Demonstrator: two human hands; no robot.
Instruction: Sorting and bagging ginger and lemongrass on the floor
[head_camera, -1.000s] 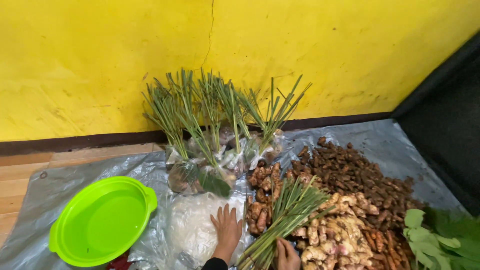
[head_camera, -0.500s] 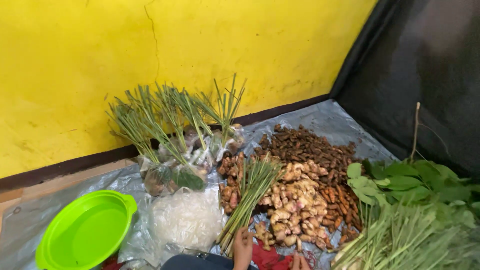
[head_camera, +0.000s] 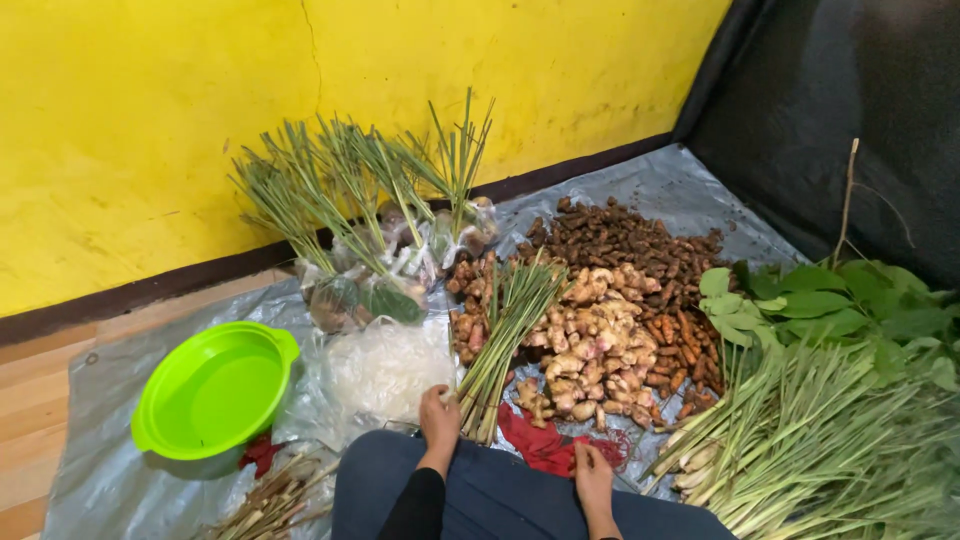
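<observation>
My left hand (head_camera: 440, 420) sits at the near edge of a pile of clear plastic bags (head_camera: 385, 370), its fingers curled right beside the cut ends of a lemongrass bundle (head_camera: 505, 335). Whether it grips anything is unclear. My right hand (head_camera: 593, 472) lies on my knee with its fingertips at a red mesh net (head_camera: 540, 445) and holds nothing. Behind the net lies a heap of pale ginger (head_camera: 585, 345).
A lime green basin (head_camera: 212, 390) stands at the left on a grey tarp (head_camera: 660, 185). Bagged lemongrass packs (head_camera: 370, 250) lean on the yellow wall. Dark roots (head_camera: 620, 235), orange turmeric (head_camera: 685, 345), green leaves (head_camera: 830, 305) and loose lemongrass (head_camera: 810, 450) fill the right. Cut stalks (head_camera: 265, 505) lie front left.
The view has swung to the right, bringing in the leaves and loose lemongrass. My left hand has drawn back from on top of the plastic bags to their near edge.
</observation>
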